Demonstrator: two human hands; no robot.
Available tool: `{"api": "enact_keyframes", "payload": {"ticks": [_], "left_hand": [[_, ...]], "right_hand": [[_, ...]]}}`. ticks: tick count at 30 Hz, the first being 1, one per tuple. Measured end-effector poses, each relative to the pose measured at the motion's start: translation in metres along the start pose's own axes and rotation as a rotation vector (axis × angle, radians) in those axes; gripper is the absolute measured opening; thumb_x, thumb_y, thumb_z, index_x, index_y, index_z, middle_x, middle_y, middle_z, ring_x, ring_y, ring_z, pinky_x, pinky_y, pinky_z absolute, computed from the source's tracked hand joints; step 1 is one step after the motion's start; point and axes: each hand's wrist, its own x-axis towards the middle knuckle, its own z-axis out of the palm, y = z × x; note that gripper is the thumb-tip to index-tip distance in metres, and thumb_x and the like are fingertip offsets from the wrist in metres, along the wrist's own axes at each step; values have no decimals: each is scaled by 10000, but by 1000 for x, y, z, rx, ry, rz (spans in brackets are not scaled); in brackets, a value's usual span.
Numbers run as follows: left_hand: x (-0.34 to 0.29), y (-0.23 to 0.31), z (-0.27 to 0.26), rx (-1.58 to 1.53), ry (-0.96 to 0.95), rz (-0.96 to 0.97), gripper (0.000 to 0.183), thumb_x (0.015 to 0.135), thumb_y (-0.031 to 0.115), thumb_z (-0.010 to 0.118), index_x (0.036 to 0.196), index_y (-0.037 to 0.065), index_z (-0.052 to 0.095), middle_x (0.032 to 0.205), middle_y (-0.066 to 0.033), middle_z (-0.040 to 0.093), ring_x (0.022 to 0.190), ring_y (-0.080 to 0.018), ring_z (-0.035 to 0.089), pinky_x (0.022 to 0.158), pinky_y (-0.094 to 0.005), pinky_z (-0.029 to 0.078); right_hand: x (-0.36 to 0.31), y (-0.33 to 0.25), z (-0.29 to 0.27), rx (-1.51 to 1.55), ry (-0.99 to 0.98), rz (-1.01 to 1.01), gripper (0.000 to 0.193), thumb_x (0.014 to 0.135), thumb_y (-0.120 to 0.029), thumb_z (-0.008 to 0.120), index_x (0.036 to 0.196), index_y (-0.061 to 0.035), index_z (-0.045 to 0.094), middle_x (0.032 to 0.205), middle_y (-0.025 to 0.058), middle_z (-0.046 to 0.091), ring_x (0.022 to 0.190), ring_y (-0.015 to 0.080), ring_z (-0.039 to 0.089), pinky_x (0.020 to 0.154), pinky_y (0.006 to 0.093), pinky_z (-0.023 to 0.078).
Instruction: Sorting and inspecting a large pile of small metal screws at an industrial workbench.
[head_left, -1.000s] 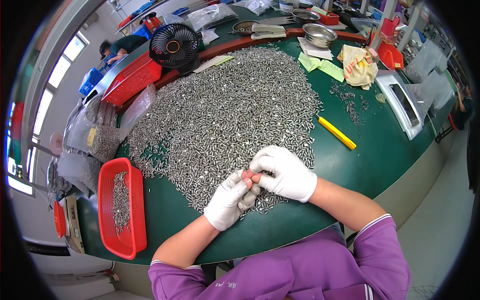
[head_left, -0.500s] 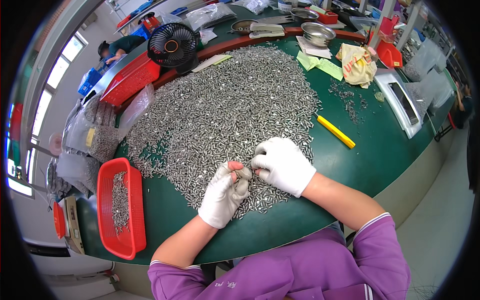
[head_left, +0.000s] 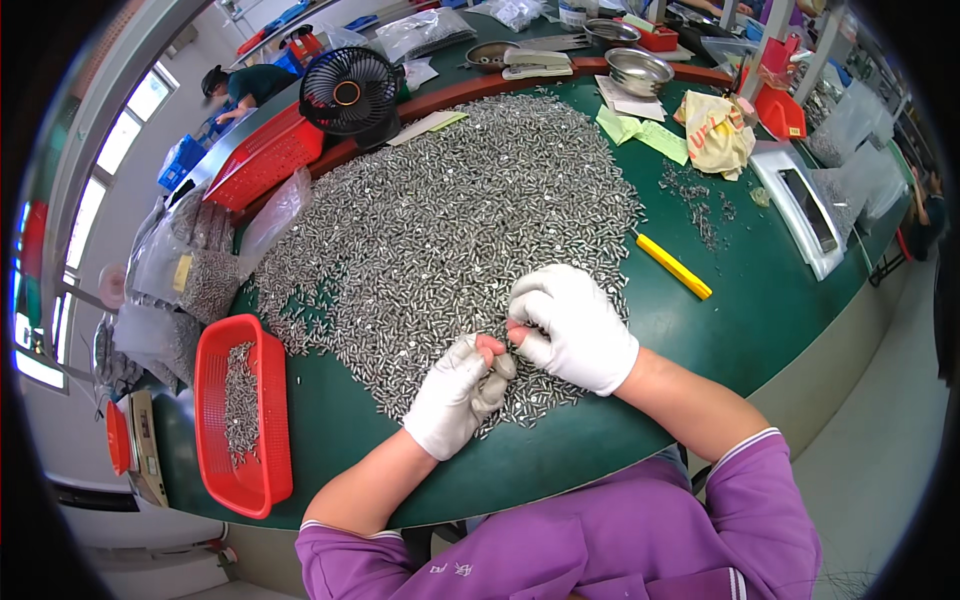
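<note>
A wide heap of small silvery metal pins [head_left: 450, 200] covers the middle of the green table. Over its near edge are both my hands, in white gloves with bare fingertips showing. My left hand [head_left: 458, 395] is closed, its thumb and fingers curled together; whatever lies in them is too small to make out. Just to its right, my right hand [head_left: 572, 330] has its fingers bent down in a pinch, close to the left fingertips. What the right fingers hold, if anything, is hidden. At the left stands a red plastic basket [head_left: 278, 420] with some of the same pins inside.
Right of the heap lies a yellow-handled tool [head_left: 672, 267]. Behind it are dark loose bits [head_left: 700, 200], a crumpled yellowish bag [head_left: 716, 135] and a white device [head_left: 800, 210]. A black fan [head_left: 348, 92] and metal bowls [head_left: 640, 70] stand at the back. Filled plastic bags [head_left: 205, 280] line the left.
My left hand has shifted slightly right and its fingertips have come nearer the right hand's. My right hand has risen a little, its fingers pinched more tightly.
</note>
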Motion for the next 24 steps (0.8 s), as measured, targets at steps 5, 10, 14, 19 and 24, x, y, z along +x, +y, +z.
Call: {"api": "enact_keyframes", "payload": {"ticks": [5, 10, 14, 19, 24], "left_hand": [[0, -3, 5, 101, 14, -7, 173, 943, 239, 569, 1036, 98, 605, 825, -3, 611, 570, -47, 421, 512, -169, 321], [0, -1, -1, 101, -14, -14, 152, 945, 249, 567, 997, 108, 587, 829, 7, 614, 610, -43, 479, 525, -158, 350], [-2, 0, 1, 73, 6, -31, 142, 941, 260, 573, 965, 120, 576, 843, 10, 614, 672, -50, 533, 541, -159, 376], [-1, -2, -1, 69, 29, -45, 153, 946, 275, 565, 973, 125, 577, 857, 7, 615, 711, -61, 554, 562, -160, 391], [-1, -2, 1, 78, 76, -39, 170, 951, 286, 549, 989, 122, 572, 864, 0, 606, 695, -66, 527, 553, -168, 370]], "right_hand": [[-5, 2, 6, 94, -38, -44, 124, 741, -176, 665, 804, -76, 628, 883, 61, 620, 851, 280, 592, 750, 388, 491], [-5, 3, 5, 101, -47, -2, 117, 756, -180, 656, 832, -92, 651, 900, 51, 624, 865, 279, 594, 761, 386, 496], [-9, 15, 5, -121, -212, 83, 111, 740, -179, 654, 831, -119, 674, 938, 14, 620, 943, 231, 578, 814, 382, 463], [-10, 12, 12, -182, -214, 17, 78, 723, -180, 650, 782, -129, 662, 921, 14, 606, 945, 216, 563, 792, 402, 443], [-8, 15, 12, -164, -140, 32, 57, 737, -169, 642, 739, -115, 625, 864, 34, 594, 881, 233, 571, 768, 377, 447]]}}
